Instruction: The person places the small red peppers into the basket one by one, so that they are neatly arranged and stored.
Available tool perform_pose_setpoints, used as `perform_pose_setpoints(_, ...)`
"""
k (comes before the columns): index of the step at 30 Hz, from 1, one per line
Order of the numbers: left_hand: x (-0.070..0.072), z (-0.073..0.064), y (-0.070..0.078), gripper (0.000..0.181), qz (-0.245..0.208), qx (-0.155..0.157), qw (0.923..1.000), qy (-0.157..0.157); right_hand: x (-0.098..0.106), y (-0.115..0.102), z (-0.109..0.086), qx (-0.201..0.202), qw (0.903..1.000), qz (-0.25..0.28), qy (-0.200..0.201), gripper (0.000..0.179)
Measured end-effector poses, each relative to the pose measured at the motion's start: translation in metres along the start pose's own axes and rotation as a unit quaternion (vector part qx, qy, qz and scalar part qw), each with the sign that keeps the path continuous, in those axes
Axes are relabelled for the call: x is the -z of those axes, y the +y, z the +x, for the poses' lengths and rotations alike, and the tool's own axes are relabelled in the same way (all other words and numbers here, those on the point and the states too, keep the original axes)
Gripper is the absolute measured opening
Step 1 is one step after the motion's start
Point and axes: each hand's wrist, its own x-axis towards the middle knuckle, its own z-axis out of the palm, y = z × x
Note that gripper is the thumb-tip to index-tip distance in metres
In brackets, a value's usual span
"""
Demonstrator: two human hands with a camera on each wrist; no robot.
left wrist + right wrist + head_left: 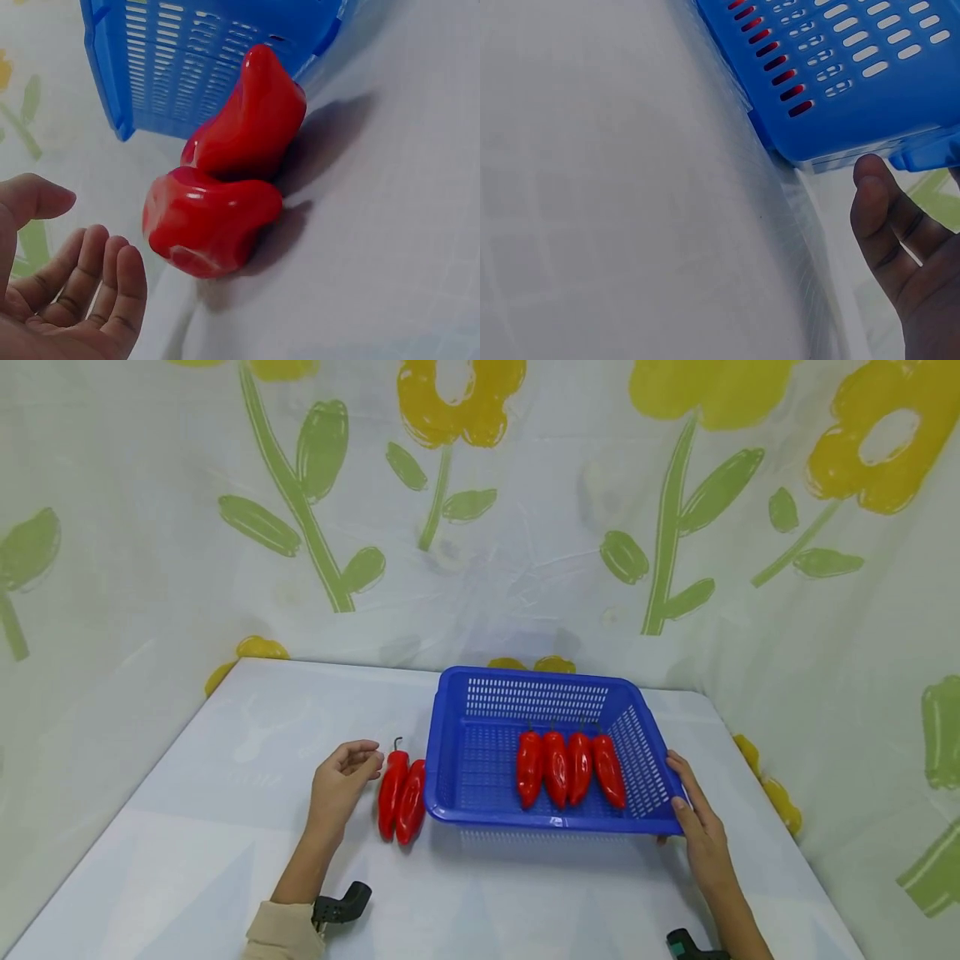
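Note:
A blue plastic basket (480, 822) holds several red peppers (556, 770) lying side by side, towards its right half. My right hand (705, 839) grips the basket's right rim near the front corner, thumb over the edge; in the right wrist view its fingers (885, 225) show close by the basket's side. Left of the basket, two more red peppers (393, 795) lie on the table, one with a curved dark stem. Just left of them is my left hand (337, 787), holding nothing. In the left wrist view its fingers (90, 281) are relaxed and apart from the peppers.
The white table (225, 777) stands against a flower-printed cloth (525, 568) at the back and sides. A black wrist device (342, 903) sits at the left cuff, and another (693, 946) at the right wrist.

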Motion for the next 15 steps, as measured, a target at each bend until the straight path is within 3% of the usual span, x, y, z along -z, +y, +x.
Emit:
perform_pose_setpoints(8, 0.0006, -0.0022, -0.0041, 0.041, 0.031, 0.032, 0.9989, -0.011, 0.0004, 0.0007, -0.0006, -0.007, 0.9999, 0.007, 0.003, 0.050)
perform_pose_setpoints(15, -0.0013, -0.0073, -0.0079, 0.043, 0.079, 0.027, 0.9964, -0.017, 0.0010, -0.0031, -0.0009, -0.012, 0.9998, 0.018, -0.001, 0.050)
